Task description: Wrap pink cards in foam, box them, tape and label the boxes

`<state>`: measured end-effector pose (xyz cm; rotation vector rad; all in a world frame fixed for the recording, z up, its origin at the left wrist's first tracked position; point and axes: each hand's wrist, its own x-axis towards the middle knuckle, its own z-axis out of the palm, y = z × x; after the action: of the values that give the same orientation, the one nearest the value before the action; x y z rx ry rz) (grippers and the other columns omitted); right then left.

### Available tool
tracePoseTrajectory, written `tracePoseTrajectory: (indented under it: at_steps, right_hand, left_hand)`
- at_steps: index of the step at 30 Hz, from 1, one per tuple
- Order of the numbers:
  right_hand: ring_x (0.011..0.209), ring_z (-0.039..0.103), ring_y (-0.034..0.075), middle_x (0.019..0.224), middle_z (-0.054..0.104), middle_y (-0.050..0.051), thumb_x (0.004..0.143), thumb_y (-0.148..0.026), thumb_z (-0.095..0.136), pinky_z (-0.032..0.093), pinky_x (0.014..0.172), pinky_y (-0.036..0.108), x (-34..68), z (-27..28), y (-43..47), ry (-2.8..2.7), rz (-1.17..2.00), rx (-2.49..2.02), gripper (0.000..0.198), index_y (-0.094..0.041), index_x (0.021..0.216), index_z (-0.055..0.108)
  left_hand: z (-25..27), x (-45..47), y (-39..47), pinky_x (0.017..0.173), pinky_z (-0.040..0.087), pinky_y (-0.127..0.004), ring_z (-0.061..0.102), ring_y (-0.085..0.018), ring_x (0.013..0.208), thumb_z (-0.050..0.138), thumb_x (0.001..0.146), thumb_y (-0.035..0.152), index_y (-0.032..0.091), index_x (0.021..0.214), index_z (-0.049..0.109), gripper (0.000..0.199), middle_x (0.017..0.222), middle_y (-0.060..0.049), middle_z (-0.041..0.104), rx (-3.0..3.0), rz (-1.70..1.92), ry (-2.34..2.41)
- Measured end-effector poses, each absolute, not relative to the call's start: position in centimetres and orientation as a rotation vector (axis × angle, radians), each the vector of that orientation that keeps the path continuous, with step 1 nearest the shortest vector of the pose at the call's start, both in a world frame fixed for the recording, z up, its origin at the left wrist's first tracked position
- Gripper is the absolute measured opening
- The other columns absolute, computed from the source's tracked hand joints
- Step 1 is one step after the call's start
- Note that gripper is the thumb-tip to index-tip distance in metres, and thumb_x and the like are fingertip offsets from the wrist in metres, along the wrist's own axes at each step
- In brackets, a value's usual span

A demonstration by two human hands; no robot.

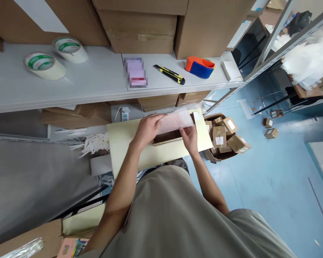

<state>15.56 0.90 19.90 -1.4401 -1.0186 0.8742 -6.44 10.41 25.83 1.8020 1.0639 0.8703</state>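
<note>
A long package in translucent white wrap (176,121) is held between my two hands, over an open cardboard box (168,138). My left hand (148,127) closes on the package's left end. At its right end my right hand (189,137) grips the lower edge with thumb and fingers. Part of the box's inside is hidden beneath the package. The box rests on a pale yellow board (126,147) in front of my body.
On the grey shelf (97,79) lie tape rolls (45,66), a utility knife (169,74) and an orange-and-blue tape dispenser (200,67). Large cartons (142,32) stand behind them. Right of the board, a carton (212,157) holds several small boxes; others lie on the blue floor (269,172).
</note>
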Motion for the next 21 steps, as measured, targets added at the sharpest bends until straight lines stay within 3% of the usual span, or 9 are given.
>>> tracePoseTrajectory:
  at_steps: [2,5,9,15,18,21]
  right_hand:
    - [0.135,0.073,0.031,0.146,0.073,0.02,0.1,-0.068,0.073,0.058,0.12,0.052,17.7,19.6,0.3,-1.031,0.755,-1.574,0.068,-0.025,0.148,0.051]
    - [0.147,0.066,0.035,0.159,0.065,0.023,0.102,-0.066,0.069,0.054,0.125,0.058,20.0,19.3,-1.2,-1.063,0.652,-1.716,0.074,-0.024,0.159,0.048]
    - [0.148,0.065,0.035,0.159,0.065,0.023,0.106,-0.061,0.062,0.056,0.123,0.057,21.0,19.1,-2.7,-1.094,0.592,-1.806,0.065,-0.022,0.158,0.054]
    - [0.145,0.066,0.036,0.157,0.068,0.022,0.107,-0.063,0.06,0.056,0.122,0.059,22.2,17.4,-2.6,-1.101,0.548,-1.899,0.063,-0.022,0.154,0.062]
    - [0.144,0.067,0.038,0.157,0.068,0.024,0.103,-0.071,0.063,0.056,0.121,0.061,23.4,15.9,-1.6,-1.094,0.598,-1.937,0.073,-0.02,0.155,0.063]
    - [0.146,0.067,0.039,0.159,0.067,0.026,0.097,-0.081,0.065,0.055,0.123,0.06,24.5,14.7,-0.6,-1.063,0.705,-1.907,0.086,-0.018,0.156,0.063]
  left_hand:
    - [24.6,-4.7,11.1,0.126,0.048,-0.046,0.07,-0.036,0.134,0.064,0.103,0.024,0.022,0.13,0.085,0.035,0.133,-0.008,0.081,1.844,0.802,1.048]
    - [21.7,-3.0,11.6,0.127,0.047,-0.047,0.071,-0.037,0.132,0.064,0.1,0.019,0.024,0.128,0.087,0.037,0.128,-0.01,0.082,1.879,0.662,1.093]
    - [17.9,-1.9,11.6,0.123,0.05,-0.046,0.076,-0.038,0.123,0.063,0.097,0.015,0.024,0.121,0.089,0.037,0.115,-0.013,0.083,1.942,0.452,1.127]
    - [14.8,-1.1,11.3,0.124,0.051,-0.046,0.077,-0.038,0.126,0.065,0.098,0.017,0.023,0.122,0.087,0.034,0.117,-0.014,0.086,1.864,0.379,1.146]
    - [15.3,-2.6,9.4,0.133,0.044,-0.05,0.071,-0.04,0.139,0.068,0.098,0.019,0.019,0.131,0.084,0.036,0.135,-0.017,0.082,1.816,0.456,1.183]
    - [16.6,-5.8,5.6,0.14,0.035,-0.05,0.06,-0.037,0.154,0.066,0.106,0.03,0.023,0.15,0.074,0.045,0.157,-0.014,0.07,1.787,0.709,1.338]
